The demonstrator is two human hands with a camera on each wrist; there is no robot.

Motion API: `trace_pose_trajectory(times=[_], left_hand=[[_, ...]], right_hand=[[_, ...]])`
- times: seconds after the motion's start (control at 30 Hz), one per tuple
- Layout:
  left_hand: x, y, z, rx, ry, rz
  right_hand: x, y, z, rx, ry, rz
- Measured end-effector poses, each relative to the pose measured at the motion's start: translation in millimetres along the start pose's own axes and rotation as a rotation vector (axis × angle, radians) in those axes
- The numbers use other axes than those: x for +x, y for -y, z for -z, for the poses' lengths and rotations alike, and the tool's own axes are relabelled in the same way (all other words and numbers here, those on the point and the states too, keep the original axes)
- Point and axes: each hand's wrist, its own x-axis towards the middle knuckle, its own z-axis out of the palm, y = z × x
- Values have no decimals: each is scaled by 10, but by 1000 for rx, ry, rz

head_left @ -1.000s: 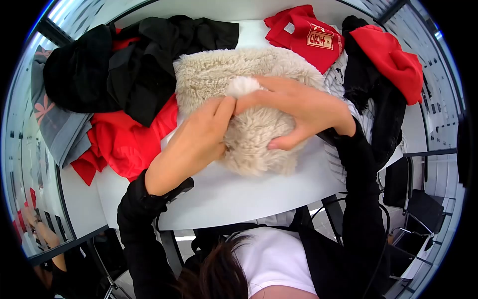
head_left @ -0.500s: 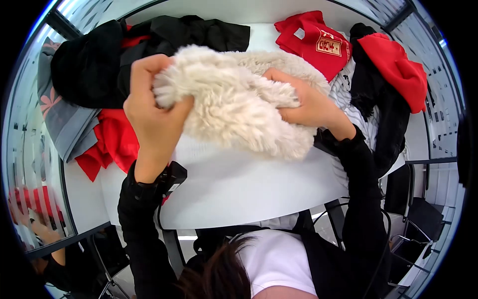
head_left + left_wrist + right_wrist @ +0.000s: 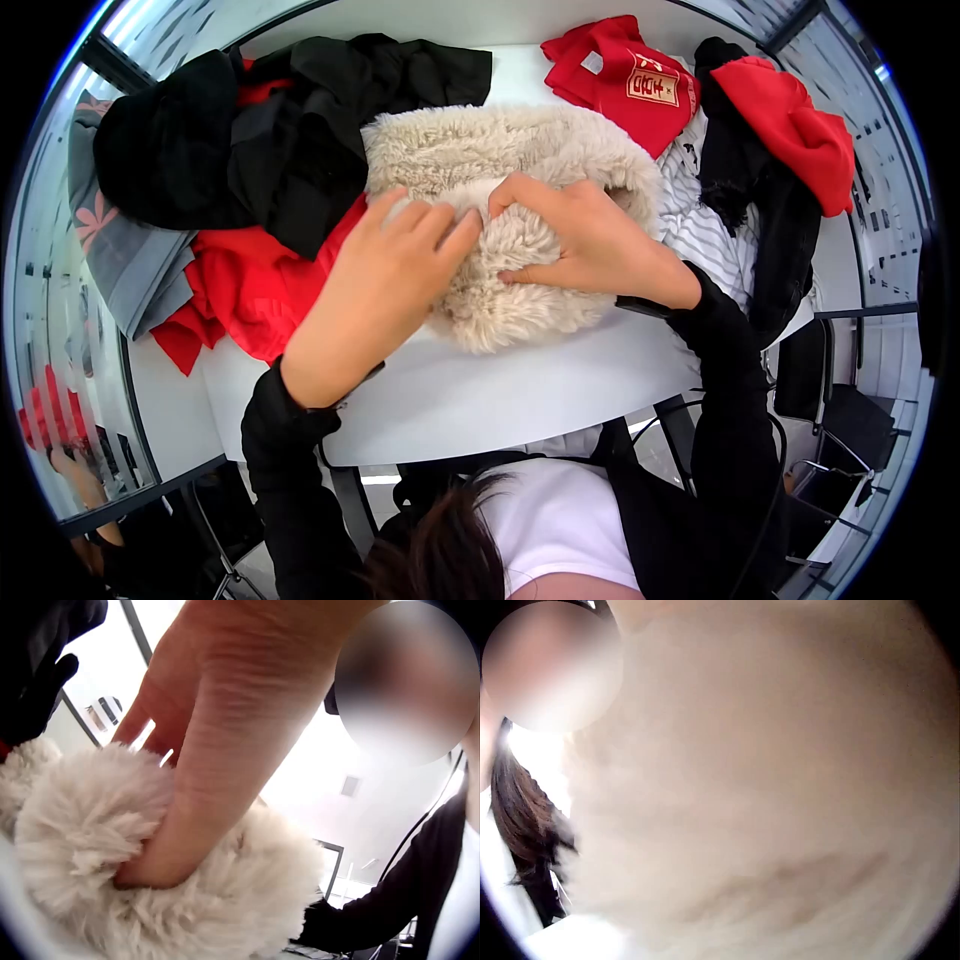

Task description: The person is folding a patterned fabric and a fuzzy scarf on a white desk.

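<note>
A fluffy cream faux-fur piece (image 3: 530, 320) lies bunched on the white table, its back part spread behind a thicker, rolled front part. My left hand (image 3: 390, 270) grips the left side of that front part. In the left wrist view, the thumb (image 3: 165, 855) sinks into the fur while the other fingers reach over the far side, their tips hidden. On the right, my right hand (image 3: 600, 240) pinches the fur between thumb and forefinger, close to the left hand. Blurred cream fur (image 3: 765, 765) fills most of the right wrist view, hiding the right fingertips.
Black clothes (image 3: 300, 150), a red garment (image 3: 260, 280) and grey cloth (image 3: 140, 260) are heaped at left. A red cloth with a gold patch (image 3: 620, 85), a striped white garment (image 3: 700, 220), and black (image 3: 780, 250) and red clothing (image 3: 790, 130) lie at right. The white table (image 3: 500, 400) curves in front.
Half a second ago the left hand held the fur piece's left end raised and stretched leftward. It has since come down and moved right, beside the right hand; the fur is bunched again.
</note>
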Motion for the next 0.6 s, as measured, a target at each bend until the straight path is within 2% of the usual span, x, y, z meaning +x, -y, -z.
trace_pose_trajectory(times=[0.07,0.17,0.27,0.37,0.4,0.43,0.53,0.6], left_hand=[[19,-49,-43,-27,96,57],[4,14,-131,34,-105,84],[66,118,-93,116,-383,80],[84,151,-20,35,-498,120],[87,139,9,37,-535,130],[98,158,33,64,-538,99],[102,193,26,78,-524,84],[63,169,-48,16,-489,179]], right_hand=[[4,37,10,22,10,-17],[9,30,88,-46,62,-144],[14,-97,137,13,-45,-161],[30,-86,209,100,-60,-204],[32,-129,186,112,-98,-124],[35,-206,135,125,-136,-43],[15,-215,101,60,-117,-10],[21,-190,76,1,-111,-13]])
